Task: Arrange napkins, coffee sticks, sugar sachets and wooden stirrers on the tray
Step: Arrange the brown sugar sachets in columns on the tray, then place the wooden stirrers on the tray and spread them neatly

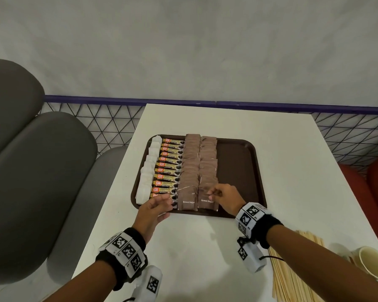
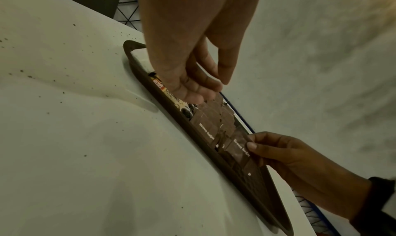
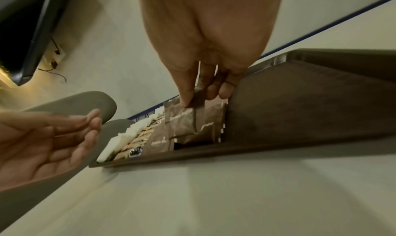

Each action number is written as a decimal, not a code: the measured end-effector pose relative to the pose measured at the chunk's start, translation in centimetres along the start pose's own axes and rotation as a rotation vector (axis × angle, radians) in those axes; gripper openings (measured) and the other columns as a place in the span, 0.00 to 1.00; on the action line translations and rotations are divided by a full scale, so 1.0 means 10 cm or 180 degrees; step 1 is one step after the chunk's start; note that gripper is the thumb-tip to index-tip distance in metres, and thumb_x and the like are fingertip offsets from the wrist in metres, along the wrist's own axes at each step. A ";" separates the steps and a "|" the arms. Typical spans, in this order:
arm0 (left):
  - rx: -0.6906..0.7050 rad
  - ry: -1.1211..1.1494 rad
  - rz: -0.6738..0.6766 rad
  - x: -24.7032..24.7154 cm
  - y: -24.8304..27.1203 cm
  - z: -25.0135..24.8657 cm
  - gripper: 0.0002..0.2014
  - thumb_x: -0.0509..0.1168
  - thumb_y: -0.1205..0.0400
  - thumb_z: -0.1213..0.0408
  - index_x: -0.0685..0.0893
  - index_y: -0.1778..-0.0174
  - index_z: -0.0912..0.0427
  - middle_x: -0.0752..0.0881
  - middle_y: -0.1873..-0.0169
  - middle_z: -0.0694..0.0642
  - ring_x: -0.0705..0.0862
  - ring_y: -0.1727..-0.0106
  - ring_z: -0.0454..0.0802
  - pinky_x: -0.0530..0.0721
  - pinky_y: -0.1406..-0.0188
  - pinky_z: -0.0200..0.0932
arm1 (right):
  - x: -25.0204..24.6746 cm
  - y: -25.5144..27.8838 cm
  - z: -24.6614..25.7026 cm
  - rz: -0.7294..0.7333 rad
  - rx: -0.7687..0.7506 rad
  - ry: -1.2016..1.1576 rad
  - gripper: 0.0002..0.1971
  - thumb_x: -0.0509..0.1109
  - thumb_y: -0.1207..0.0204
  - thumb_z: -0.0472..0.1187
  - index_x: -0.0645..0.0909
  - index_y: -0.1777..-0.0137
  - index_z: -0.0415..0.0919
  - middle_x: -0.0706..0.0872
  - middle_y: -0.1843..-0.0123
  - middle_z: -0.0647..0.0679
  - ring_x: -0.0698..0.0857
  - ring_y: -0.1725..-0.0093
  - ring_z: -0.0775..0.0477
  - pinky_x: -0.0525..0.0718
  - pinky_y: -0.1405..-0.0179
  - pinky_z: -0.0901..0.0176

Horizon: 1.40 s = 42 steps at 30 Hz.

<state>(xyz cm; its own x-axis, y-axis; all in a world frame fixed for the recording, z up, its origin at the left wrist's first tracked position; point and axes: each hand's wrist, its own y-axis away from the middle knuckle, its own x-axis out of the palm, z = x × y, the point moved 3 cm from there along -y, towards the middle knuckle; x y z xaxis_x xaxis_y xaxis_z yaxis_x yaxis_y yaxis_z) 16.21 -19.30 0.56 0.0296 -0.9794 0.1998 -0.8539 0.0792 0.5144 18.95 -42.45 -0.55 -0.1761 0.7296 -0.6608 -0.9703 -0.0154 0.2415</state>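
A brown tray [image 1: 236, 171] [image 3: 300, 104] lies on the white table [image 1: 205, 247]. From its left it holds a column of white napkins [image 1: 147, 173], a column of coffee sticks [image 1: 168, 171] and two columns of brown sugar sachets [image 1: 191, 162]. My right hand [image 1: 212, 192] [image 3: 190, 100] [image 2: 252, 141] pinches the top edge of the nearest sachet [image 1: 206, 200] [image 3: 186, 121] in the right column. My left hand [image 1: 164, 200] [image 2: 205, 90] [image 3: 90, 124] hovers over the nearest coffee sticks with relaxed fingers and holds nothing. Wooden stirrers [image 1: 292, 275] lie in a pile on the table at the near right.
A paper cup [image 1: 371, 264] stands at the table's near right edge beside the stirrers. The right third of the tray is bare. Grey seat cushions [image 1: 31, 171] are on the left, a red seat [image 1: 375, 188] on the right, a mesh fence [image 1: 109, 120] behind.
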 end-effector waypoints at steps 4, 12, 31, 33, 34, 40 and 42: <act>-0.0020 -0.0039 0.0016 -0.01 -0.03 0.01 0.12 0.68 0.23 0.74 0.83 0.44 0.63 0.86 0.51 0.59 0.84 0.47 0.54 0.81 0.49 0.43 | 0.16 -0.04 -0.05 0.0124 0.0014 0.0370 0.05 0.71 0.27 0.37 0.86 0.52 0.41 0.85 0.51 0.40 0.82 0.53 0.45 0.80 0.47 0.59; -0.0067 -0.0046 0.0043 -0.05 -0.04 0.04 0.09 0.67 0.22 0.74 0.84 0.49 0.61 0.87 0.54 0.58 0.84 0.50 0.52 0.81 0.51 0.43 | 0.21 -0.04 -0.08 -0.0259 -0.0212 0.1091 0.07 0.69 0.25 0.39 0.83 0.49 0.43 0.79 0.44 0.48 0.71 0.39 0.46 0.75 0.42 0.57; -0.0657 -0.1428 0.1306 0.74 0.11 0.56 0.13 0.65 0.19 0.71 0.82 0.38 0.62 0.85 0.55 0.53 0.85 0.53 0.49 0.83 0.56 0.38 | -0.28 1.14 -0.84 -0.1995 0.1609 0.0104 0.31 0.74 0.31 0.41 0.69 0.28 0.38 0.73 0.30 0.39 0.67 0.29 0.37 0.62 0.31 0.50; -0.0709 -0.1553 0.1446 0.94 0.12 0.64 0.14 0.63 0.18 0.71 0.79 0.36 0.63 0.83 0.55 0.53 0.83 0.55 0.47 0.83 0.59 0.35 | -0.38 1.32 -1.03 -0.2007 0.2108 -0.0006 0.35 0.74 0.31 0.44 0.64 0.26 0.37 0.68 0.27 0.38 0.63 0.25 0.37 0.58 0.27 0.48; -0.0731 -0.1591 0.1491 1.05 0.13 0.67 0.15 0.62 0.17 0.71 0.77 0.34 0.63 0.82 0.55 0.52 0.82 0.57 0.46 0.83 0.60 0.34 | -0.43 1.40 -1.12 -0.2019 0.2309 -0.0057 0.37 0.74 0.31 0.45 0.62 0.25 0.36 0.66 0.25 0.37 0.61 0.24 0.37 0.57 0.26 0.47; -0.0934 -0.1660 0.1656 1.55 0.22 0.81 0.12 0.58 0.15 0.69 0.71 0.36 0.57 0.79 0.56 0.52 0.77 0.58 0.48 0.80 0.64 0.35 | -0.55 1.72 -1.38 -0.2215 0.3173 -0.0225 0.46 0.77 0.35 0.52 0.59 0.24 0.32 0.64 0.24 0.34 0.62 0.25 0.36 0.61 0.28 0.45; -0.0988 -0.1660 0.1671 1.64 0.24 0.84 0.09 0.58 0.15 0.70 0.71 0.41 0.56 0.79 0.58 0.50 0.77 0.61 0.46 0.78 0.65 0.36 | -0.54 1.77 -1.38 -0.2420 0.3308 -0.0114 0.47 0.79 0.38 0.54 0.61 0.25 0.32 0.67 0.25 0.34 0.66 0.27 0.37 0.63 0.30 0.46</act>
<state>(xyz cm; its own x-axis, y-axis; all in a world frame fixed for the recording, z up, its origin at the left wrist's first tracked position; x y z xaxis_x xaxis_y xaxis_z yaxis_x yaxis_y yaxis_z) 10.28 -36.74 -1.96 -0.6479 -0.7546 0.1040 -0.5031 0.5265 0.6853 0.48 -56.13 -2.49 0.3814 0.3384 -0.8602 -0.2375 0.9352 0.2626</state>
